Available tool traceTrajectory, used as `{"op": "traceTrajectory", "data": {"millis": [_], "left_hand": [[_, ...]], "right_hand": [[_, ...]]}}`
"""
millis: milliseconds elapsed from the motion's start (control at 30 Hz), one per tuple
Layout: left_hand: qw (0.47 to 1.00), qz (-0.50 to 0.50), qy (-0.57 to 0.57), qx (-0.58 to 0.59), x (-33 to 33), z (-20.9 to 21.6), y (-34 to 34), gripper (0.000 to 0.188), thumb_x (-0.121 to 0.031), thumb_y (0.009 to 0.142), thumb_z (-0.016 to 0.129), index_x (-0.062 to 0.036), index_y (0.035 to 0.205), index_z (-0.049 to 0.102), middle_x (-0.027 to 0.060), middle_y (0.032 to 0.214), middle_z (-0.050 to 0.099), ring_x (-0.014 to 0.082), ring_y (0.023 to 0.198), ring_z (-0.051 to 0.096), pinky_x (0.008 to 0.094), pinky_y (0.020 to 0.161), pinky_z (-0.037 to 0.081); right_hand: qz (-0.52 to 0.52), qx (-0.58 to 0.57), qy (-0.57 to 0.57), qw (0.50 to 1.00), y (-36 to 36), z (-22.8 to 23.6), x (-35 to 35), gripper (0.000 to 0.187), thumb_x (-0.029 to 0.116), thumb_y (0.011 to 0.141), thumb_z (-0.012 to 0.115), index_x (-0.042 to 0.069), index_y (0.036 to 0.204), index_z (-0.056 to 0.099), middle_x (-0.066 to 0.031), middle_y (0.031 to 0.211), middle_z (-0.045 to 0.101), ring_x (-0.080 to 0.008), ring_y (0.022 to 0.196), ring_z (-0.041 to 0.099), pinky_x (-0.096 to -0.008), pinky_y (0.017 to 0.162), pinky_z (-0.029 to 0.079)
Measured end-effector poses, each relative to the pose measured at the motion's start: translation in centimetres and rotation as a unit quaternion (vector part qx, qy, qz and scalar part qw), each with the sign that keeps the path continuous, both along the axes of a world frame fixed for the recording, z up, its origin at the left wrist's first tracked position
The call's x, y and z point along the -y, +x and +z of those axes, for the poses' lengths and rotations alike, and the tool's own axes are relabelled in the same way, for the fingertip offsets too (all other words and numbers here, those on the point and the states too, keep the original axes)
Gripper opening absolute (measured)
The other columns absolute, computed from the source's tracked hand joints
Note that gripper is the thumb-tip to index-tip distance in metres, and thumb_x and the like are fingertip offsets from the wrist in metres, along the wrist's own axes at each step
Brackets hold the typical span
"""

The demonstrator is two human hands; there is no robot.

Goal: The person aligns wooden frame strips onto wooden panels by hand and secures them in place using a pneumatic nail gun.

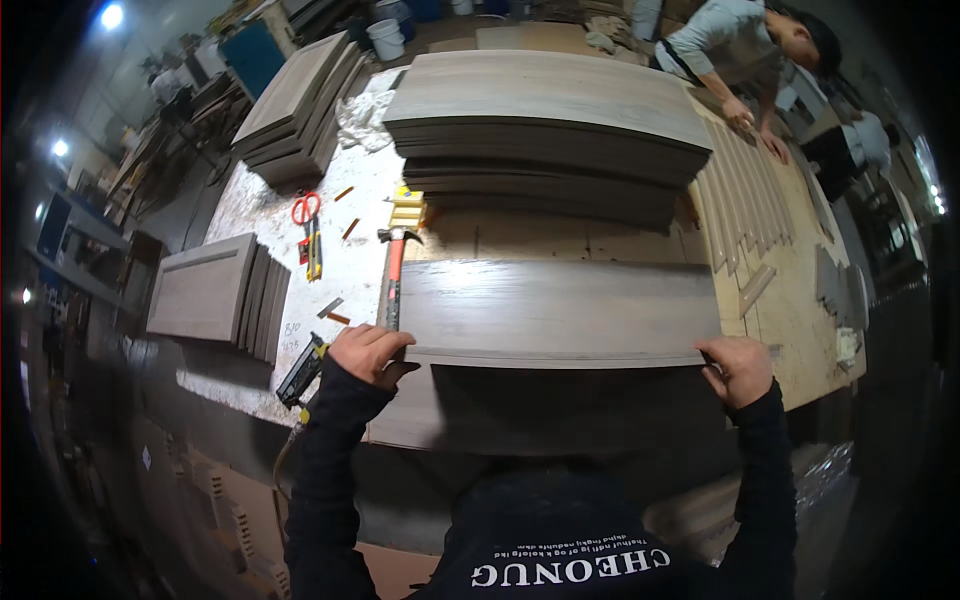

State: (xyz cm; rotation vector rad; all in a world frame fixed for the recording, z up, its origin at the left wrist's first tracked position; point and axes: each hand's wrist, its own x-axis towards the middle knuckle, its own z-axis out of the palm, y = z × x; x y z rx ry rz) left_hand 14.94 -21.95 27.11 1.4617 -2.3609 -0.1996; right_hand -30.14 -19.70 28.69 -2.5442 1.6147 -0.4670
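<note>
A long grey-brown wooden panel lies across the near side of the workbench in front of me. My left hand pinches its near left corner, thumb below and fingers on top. At the opposite near corner, my right hand grips the panel in the same way. Just left of the panel lies a hammer with a red and black handle. A black nail gun with a hose rests at the bench edge beside my left forearm. Beneath the panel's near edge, another board shows in shadow.
Beyond the panel rises a tall stack of boards. Framed panels are stacked far left and near left. Red-handled scissors lie on the bench. Wood strips cover the right side, where a co-worker leans in.
</note>
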Motion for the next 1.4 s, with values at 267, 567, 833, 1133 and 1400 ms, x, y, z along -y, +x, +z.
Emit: {"op": "traceTrajectory", "data": {"millis": [267,567,833,1133,1400], "left_hand": [[0.978,0.02,-0.205,-0.021,-5.3,-10.6,-1.0,0.025,0.001,0.056,0.061,-0.0092,0.079,0.062,0.0066,0.08,0.06,0.0247,0.069,0.057,0.0338,0.06,0.046],[0.997,0.065,-0.005,-0.053,-10.8,-17.1,1.0,0.048,-0.013,0.064,0.072,-0.0024,0.107,0.054,0.0165,0.102,0.051,0.0316,0.081,0.055,0.0369,0.071,0.047],[0.858,0.353,0.2,-0.315,-12.3,-31.6,6.5,0.037,-0.011,0.077,0.065,0.0041,0.109,0.054,0.0122,0.095,0.057,0.0203,0.087,0.056,0.0312,0.076,0.046],[0.793,0.367,0.223,-0.433,-9.2,-28.3,5.4,0.047,-0.004,0.078,0.061,0.0049,0.121,0.045,0.013,0.108,0.056,0.0179,0.091,0.055,0.0278,0.08,0.045],[0.945,0.222,0.199,-0.134,-9.2,-26.2,7.9,0.052,-0.001,0.063,0.07,0.0026,0.111,0.052,0.0149,0.1,0.057,0.0198,0.089,0.058,0.0314,0.077,0.048]], "right_hand": [[0.007,0.041,-0.057,0.997,-0.5,-8.3,-5.2,0.034,0.007,0.052,0.069,0.011,0.085,0.06,-0.0058,0.088,0.062,-0.0254,0.082,0.06,-0.0357,0.068,0.047],[-0.085,0.07,0.063,0.992,-2.4,-15.5,-9.4,0.041,0.02,0.062,0.071,0.012,0.099,0.056,-0.0064,0.1,0.056,-0.0272,0.092,0.054,-0.0393,0.077,0.043],[-0.506,0.303,0.194,0.784,-8.5,-21.5,-10.3,0.035,0.025,0.072,0.068,0.004,0.1,0.064,-0.0122,0.087,0.064,-0.0229,0.077,0.062,-0.0304,0.073,0.048],[-0.512,0.377,0.214,0.741,-6.9,-20.7,-9.3,0.034,0.018,0.073,0.066,0.005,0.104,0.063,-0.0062,0.077,0.064,-0.0117,0.069,0.057,-0.0238,0.066,0.045],[-0.329,0.193,0.161,0.91,-9.1,-22.5,-10.9,0.027,0.015,0.07,0.066,0.006,0.095,0.063,-0.0088,0.086,0.06,-0.0248,0.08,0.059,-0.0338,0.07,0.048]]}}
